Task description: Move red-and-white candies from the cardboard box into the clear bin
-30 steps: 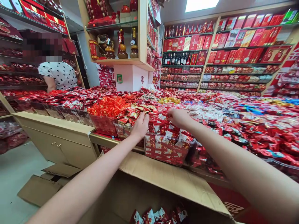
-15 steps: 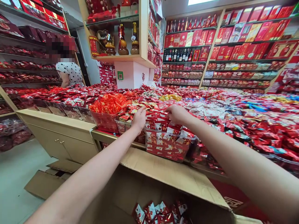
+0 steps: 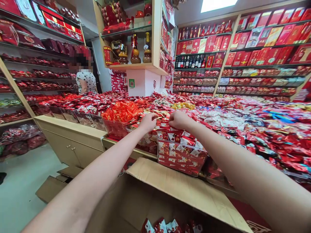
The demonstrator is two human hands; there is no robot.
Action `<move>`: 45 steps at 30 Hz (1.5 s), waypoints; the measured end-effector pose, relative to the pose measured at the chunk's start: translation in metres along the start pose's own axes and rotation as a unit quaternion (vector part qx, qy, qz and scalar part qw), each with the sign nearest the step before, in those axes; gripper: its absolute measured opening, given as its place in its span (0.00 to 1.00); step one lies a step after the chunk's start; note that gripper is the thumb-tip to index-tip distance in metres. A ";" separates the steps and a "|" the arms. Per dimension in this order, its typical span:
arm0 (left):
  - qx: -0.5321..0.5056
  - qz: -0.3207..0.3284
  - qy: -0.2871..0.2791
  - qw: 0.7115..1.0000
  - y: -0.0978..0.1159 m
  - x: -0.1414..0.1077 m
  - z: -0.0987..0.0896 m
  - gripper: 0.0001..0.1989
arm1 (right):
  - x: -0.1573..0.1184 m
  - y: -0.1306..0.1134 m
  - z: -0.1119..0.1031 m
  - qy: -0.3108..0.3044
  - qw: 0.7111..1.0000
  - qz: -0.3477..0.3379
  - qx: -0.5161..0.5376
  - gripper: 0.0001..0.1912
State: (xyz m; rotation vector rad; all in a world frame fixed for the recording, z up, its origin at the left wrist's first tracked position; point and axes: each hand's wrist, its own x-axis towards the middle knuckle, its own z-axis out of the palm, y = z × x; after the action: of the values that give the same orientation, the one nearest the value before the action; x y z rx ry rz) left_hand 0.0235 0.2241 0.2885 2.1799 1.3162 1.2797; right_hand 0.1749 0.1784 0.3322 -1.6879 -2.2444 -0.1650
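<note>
My left hand (image 3: 148,122) is over the back of a clear plastic bin (image 3: 181,161), its fingers closed; whatever they grip is too small to make out. To its right my right hand (image 3: 180,120) is closed with curled fingertips pointing down among red and white wrapped candies (image 3: 171,136). The candies stand in rows inside the bin, and a gap separates the two hands. Below, an open cardboard box (image 3: 170,181) holds more red and white wrapped candies (image 3: 161,226). My forearms cover parts of the box and the neighbouring bins.
Orange-red packets (image 3: 122,111) fill a bin at left; white packets (image 3: 222,119) lie at right. A wooden cabinet (image 3: 73,139) supports the display. Another cardboard box (image 3: 50,187) lies on the floor. A person in a dotted top (image 3: 85,81) stands at back left.
The view has shifted left and up. My right hand has moved closer to my left hand, narrowing the gap above the candies. Both hands stay closed.
</note>
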 end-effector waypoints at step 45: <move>0.262 0.216 -0.015 0.940 0.058 -0.077 0.023 0.13 | -0.084 0.022 -0.022 -0.082 0.991 -0.012 -0.106 0.09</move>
State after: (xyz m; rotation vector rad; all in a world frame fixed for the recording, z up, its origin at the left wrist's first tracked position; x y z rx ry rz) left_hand 0.0601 0.1339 0.2706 2.9792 1.3263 1.1071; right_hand 0.2204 0.1024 0.3230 -1.8435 -2.4418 -0.2900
